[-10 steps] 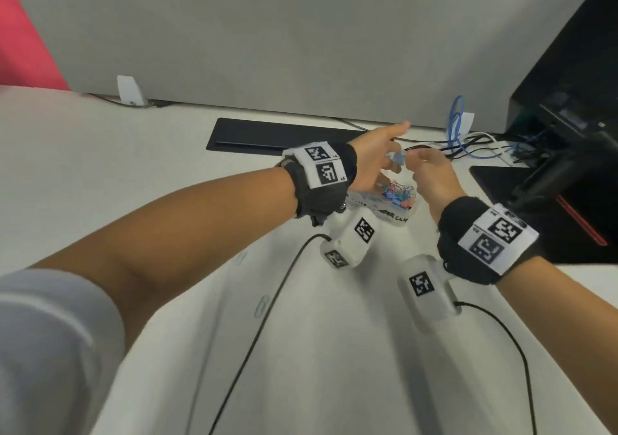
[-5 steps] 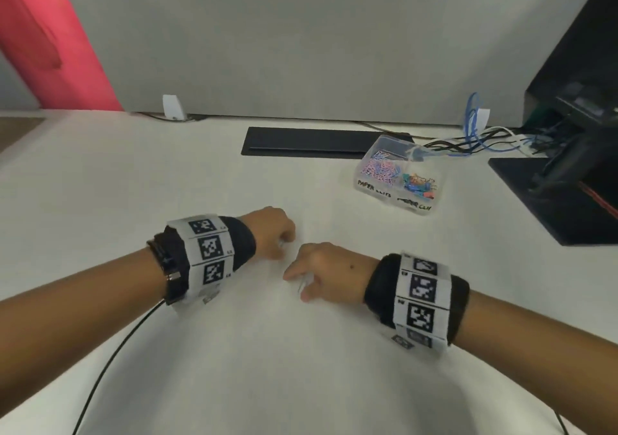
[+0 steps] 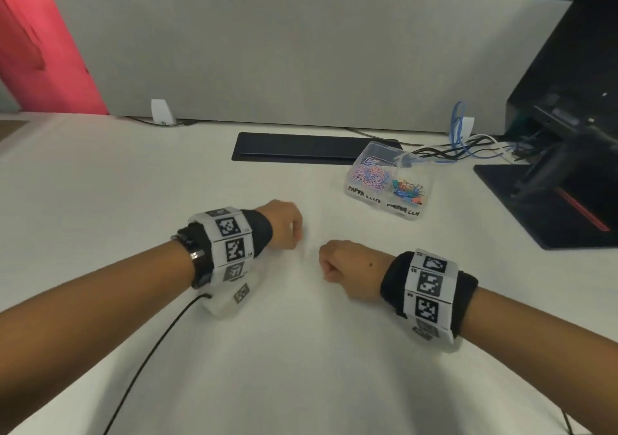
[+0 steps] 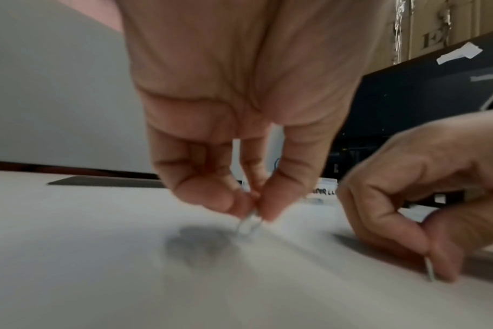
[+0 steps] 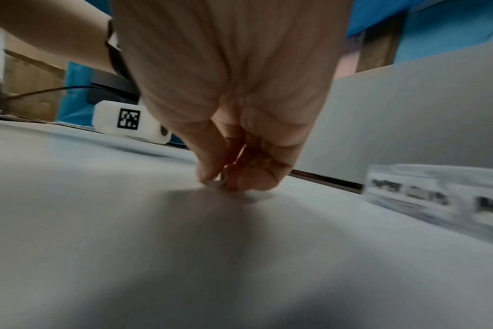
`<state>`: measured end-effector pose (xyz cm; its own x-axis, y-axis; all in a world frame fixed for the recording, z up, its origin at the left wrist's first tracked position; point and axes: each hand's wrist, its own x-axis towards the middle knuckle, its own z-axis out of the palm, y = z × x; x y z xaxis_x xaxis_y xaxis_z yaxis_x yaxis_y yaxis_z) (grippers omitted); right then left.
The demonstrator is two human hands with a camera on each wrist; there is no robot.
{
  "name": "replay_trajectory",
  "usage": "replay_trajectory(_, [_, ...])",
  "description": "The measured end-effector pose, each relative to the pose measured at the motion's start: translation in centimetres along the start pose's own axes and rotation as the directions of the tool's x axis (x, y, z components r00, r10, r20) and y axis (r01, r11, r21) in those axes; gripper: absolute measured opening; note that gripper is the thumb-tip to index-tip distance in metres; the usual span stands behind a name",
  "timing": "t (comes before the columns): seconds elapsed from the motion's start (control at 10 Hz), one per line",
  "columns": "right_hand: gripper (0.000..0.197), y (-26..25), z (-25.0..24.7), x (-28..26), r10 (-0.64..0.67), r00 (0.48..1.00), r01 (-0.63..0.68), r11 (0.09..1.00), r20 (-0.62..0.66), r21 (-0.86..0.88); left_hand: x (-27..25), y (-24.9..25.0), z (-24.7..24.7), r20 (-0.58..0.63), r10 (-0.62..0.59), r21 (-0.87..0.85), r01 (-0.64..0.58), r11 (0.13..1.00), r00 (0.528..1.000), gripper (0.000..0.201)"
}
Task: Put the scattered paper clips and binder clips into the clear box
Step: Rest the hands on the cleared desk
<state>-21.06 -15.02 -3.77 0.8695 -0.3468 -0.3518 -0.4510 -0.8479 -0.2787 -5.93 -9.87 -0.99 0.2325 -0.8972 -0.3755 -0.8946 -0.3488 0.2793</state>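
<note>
The clear box [image 3: 368,197] stands on the white table, far right of my hands, with pink and blue paper clips [image 3: 371,175] in its left cell and coloured binder clips [image 3: 406,189] in its right cell. My left hand [image 3: 296,235] is down at the table, and its fingertips pinch a pale paper clip [image 4: 249,226] that touches the surface. My right hand [image 3: 326,267] is close beside it, fingers curled, pinching another thin clip [image 4: 429,270] on edge against the table. In the right wrist view my right hand [image 5: 221,181] hides most of that clip.
A black flat bar [image 3: 301,147] lies behind the hands by the grey divider [image 3: 301,60]. Black monitor base [image 3: 548,207] and a tangle of cables [image 3: 468,147] sit at the right. A black cable [image 3: 150,354] runs from my left wrist toward the near edge.
Both hands have come back from over the clear box to the table nearer me. In the last half second the fingers have curled tighter, each hand pinching a clip.
</note>
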Motion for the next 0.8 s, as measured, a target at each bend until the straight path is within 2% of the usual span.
replay_trajectory(0.1, [0.025, 2.7, -1.9, -0.2, 0.203, 0.966, -0.176, 0.97, -0.159, 0.168, 2.5, 2.4, -1.5, -0.239, 0.002, -0.281, -0.071, 0.957, 0.971, 0.022])
replay_trajectory(0.2, [0.021, 5.1, -5.3, 0.8, 0.362, 0.838, -0.258, 0.922, -0.408, 0.289, 5.2, 5.7, -2.8, -0.376, -0.029, -0.519, -0.185, 0.835, 0.926, 0.02])
replay_trajectory(0.3, [0.023, 6.8, -8.3, 2.4, 0.446, 0.702, -0.272, 0.889, -0.556, 0.369, 7.9, 8.4, -3.1, -0.448, -0.065, -0.573, -0.231, 0.786, 0.891, 0.022])
replay_trajectory(0.4, [0.025, 7.8, -9.2, 3.6, 0.516, 0.67, -0.334, 0.851, -0.534, 0.404, 9.5, 9.9, -2.9, -0.448, -0.098, -0.571, -0.201, 0.796, 0.888, 0.026])
replay_trajectory(0.5, [0.028, 8.2, -8.5, 3.6, 0.529, 0.659, -0.322, 0.841, -0.534, 0.435, 9.8, 9.7, -2.4, -0.419, -0.069, -0.534, -0.184, 0.825, 0.905, 0.03])
replay_trajectory(0.6, [0.027, 7.9, -6.9, 2.1, 0.482, 0.723, -0.309, 0.866, -0.495, 0.392, 8.9, 8.1, -2.0, -0.384, 0.03, -0.408, -0.198, 0.891, 0.923, 0.029])
replay_trajectory(0.7, [0.032, 6.6, -4.7, -0.8, 0.365, 0.836, -0.272, 0.924, -0.41, 0.268, 6.3, 5.7, -1.2, -0.277, 0.154, -0.182, -0.209, 0.961, 0.948, 0.031])
replay_trajectory(0.8, [0.045, 5.1, -2.2, -4.1, 0.287, 0.913, -0.253, 0.956, -0.291, 0.148, 2.2, 3.5, 0.3, -0.022, 0.206, 0.013, -0.205, 0.979, 0.978, 0.046])
